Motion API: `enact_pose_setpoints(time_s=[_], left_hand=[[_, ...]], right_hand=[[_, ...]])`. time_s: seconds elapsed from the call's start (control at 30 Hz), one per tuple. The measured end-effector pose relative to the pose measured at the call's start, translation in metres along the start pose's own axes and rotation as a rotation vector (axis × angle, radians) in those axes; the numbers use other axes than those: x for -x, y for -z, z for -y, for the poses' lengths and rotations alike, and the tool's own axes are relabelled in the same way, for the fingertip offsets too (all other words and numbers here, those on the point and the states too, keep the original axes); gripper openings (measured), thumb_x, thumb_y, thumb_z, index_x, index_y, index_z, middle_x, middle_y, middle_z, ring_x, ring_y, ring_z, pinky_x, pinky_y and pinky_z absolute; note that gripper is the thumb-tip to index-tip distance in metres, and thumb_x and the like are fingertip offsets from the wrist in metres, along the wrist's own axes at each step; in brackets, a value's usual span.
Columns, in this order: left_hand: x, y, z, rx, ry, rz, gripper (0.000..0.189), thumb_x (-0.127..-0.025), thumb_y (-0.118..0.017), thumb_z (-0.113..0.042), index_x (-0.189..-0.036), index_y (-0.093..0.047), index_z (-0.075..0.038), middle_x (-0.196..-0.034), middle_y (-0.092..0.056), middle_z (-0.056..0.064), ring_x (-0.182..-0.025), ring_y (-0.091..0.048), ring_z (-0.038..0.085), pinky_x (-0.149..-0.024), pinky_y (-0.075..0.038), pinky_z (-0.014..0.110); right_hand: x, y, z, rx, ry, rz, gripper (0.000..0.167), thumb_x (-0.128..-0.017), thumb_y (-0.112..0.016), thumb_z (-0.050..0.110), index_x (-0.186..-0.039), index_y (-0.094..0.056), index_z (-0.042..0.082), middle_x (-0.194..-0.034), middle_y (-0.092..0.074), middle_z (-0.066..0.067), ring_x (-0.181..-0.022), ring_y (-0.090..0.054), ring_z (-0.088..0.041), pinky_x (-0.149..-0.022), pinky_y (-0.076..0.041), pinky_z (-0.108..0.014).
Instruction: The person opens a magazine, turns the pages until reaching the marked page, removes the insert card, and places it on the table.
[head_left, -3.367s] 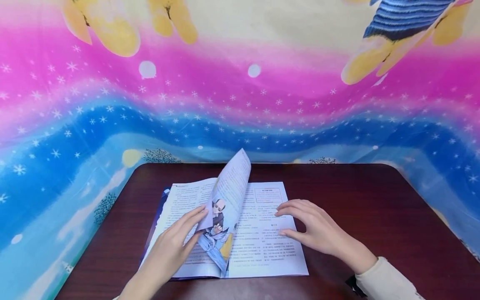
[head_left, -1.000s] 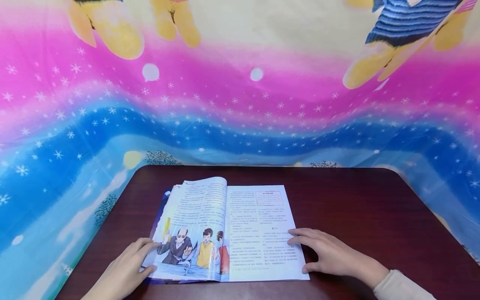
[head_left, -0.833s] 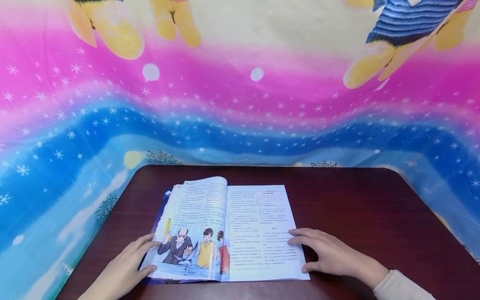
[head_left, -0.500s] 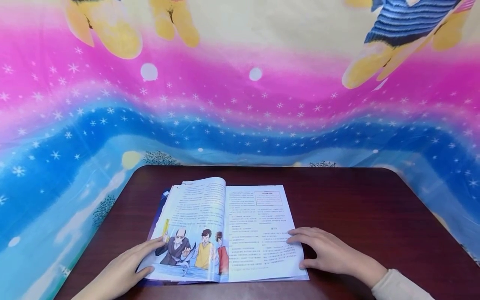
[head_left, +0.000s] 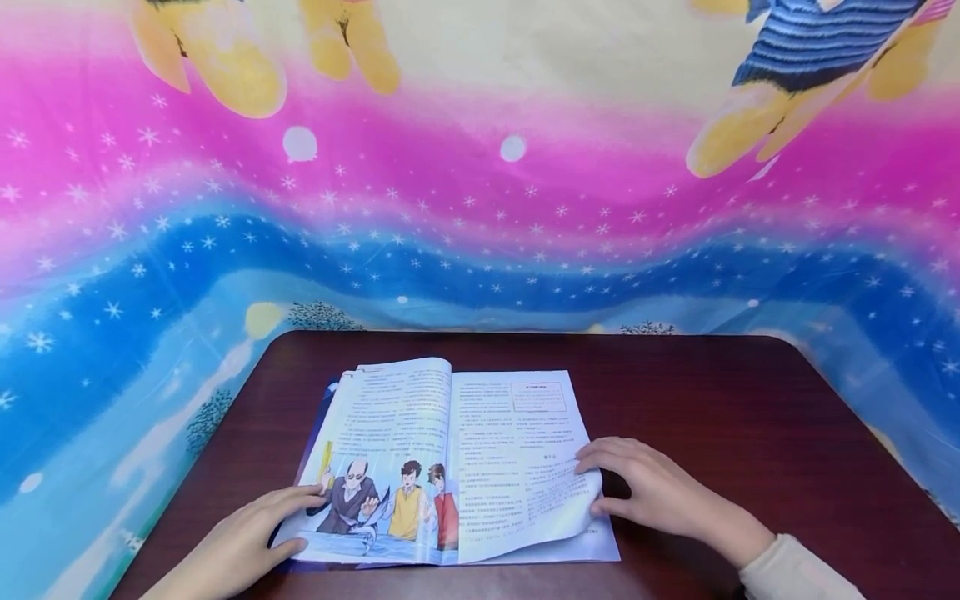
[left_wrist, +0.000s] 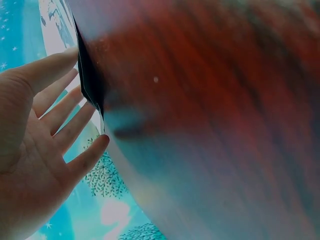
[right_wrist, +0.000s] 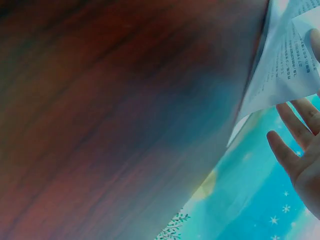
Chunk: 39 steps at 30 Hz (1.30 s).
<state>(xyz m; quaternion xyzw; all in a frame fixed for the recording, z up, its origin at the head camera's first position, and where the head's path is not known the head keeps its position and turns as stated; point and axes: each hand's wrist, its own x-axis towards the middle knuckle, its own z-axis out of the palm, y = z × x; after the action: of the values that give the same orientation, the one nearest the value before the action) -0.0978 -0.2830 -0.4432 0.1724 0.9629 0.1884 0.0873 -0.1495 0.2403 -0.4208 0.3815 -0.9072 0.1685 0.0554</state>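
Lying open on the dark surface [head_left: 712,400], the magazine [head_left: 397,408] shows printed text on both sides and a colour drawing [head_left: 386,508] across the bottom of its left half. At its right edge, the person's right hand [head_left: 656,492] pinches a page [head_left: 551,504] between thumb and bent fingers, its lower corner curling up off the sheet beneath. At the magazine's left edge, the left hand [head_left: 251,533] is spread, fingers nearly straight, simply touching it (the thumb lies near the bottom corner). Behind the magazine hangs a bright cloth [head_left: 450,200] patterned with snowflakes.
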Motion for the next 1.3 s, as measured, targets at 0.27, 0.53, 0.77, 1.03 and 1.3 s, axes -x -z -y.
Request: enact_pose_setpoints(time_s=[0.27, 0.53, 0.77, 1.03, 1.3], left_hand=[[0.000, 0.000, 0.000, -0.007, 0.002, 0.005, 0.048, -0.082, -0.081, -0.025, -0.127, -0.066, -0.017, -0.138, -0.057, 0.007, -0.126, -0.053, 0.037, -0.093, -0.048, 0.057], [0.001, 0.000, -0.002, -0.027, 0.012, -0.007, 0.046, -0.082, -0.081, -0.025, -0.125, -0.067, -0.017, -0.136, -0.058, 0.007, -0.125, -0.053, 0.036, -0.093, -0.048, 0.057], [0.000, 0.000, -0.005, -0.075, -0.011, -0.021, 0.044, -0.082, -0.081, -0.024, -0.123, -0.068, -0.016, -0.133, -0.060, 0.006, -0.123, -0.055, 0.035, -0.093, -0.048, 0.057], [-0.001, 0.003, -0.020, -0.163, -0.095, -0.095, 0.042, -0.084, -0.080, -0.023, -0.124, -0.068, -0.020, -0.131, -0.061, 0.002, -0.120, -0.058, 0.029, -0.093, -0.049, 0.054], [-0.010, 0.007, -0.053, -0.155, -0.165, -0.205, 0.040, -0.088, -0.076, -0.027, -0.127, -0.067, -0.021, -0.128, -0.064, -0.004, -0.120, -0.059, 0.022, -0.097, -0.048, 0.052]], right_hand=[[-0.013, 0.010, 0.005, -0.025, 0.002, -0.047, 0.037, -0.083, -0.079, 0.044, -0.114, -0.069, 0.027, -0.123, -0.062, 0.010, -0.118, -0.056, -0.016, -0.097, -0.046, -0.046], [-0.024, 0.014, 0.011, -0.048, -0.003, -0.123, 0.042, -0.076, -0.087, 0.034, -0.113, -0.069, 0.026, -0.121, -0.062, 0.013, -0.116, -0.056, -0.013, -0.098, -0.045, -0.042], [-0.036, 0.015, 0.017, -0.091, 0.050, -0.209, 0.045, -0.073, -0.089, 0.030, -0.113, -0.069, 0.024, -0.120, -0.062, 0.010, -0.118, -0.053, -0.013, -0.100, -0.040, -0.033], [-0.050, 0.021, 0.027, -0.128, 0.099, -0.264, 0.043, -0.074, -0.089, 0.026, -0.111, -0.068, 0.024, -0.120, -0.062, 0.006, -0.121, -0.051, -0.017, -0.103, -0.036, -0.032], [-0.066, 0.024, 0.041, -0.123, 0.092, -0.277, 0.040, -0.073, -0.089, 0.030, -0.106, -0.068, 0.023, -0.120, -0.062, 0.005, -0.128, -0.048, -0.020, -0.109, -0.033, -0.041]])
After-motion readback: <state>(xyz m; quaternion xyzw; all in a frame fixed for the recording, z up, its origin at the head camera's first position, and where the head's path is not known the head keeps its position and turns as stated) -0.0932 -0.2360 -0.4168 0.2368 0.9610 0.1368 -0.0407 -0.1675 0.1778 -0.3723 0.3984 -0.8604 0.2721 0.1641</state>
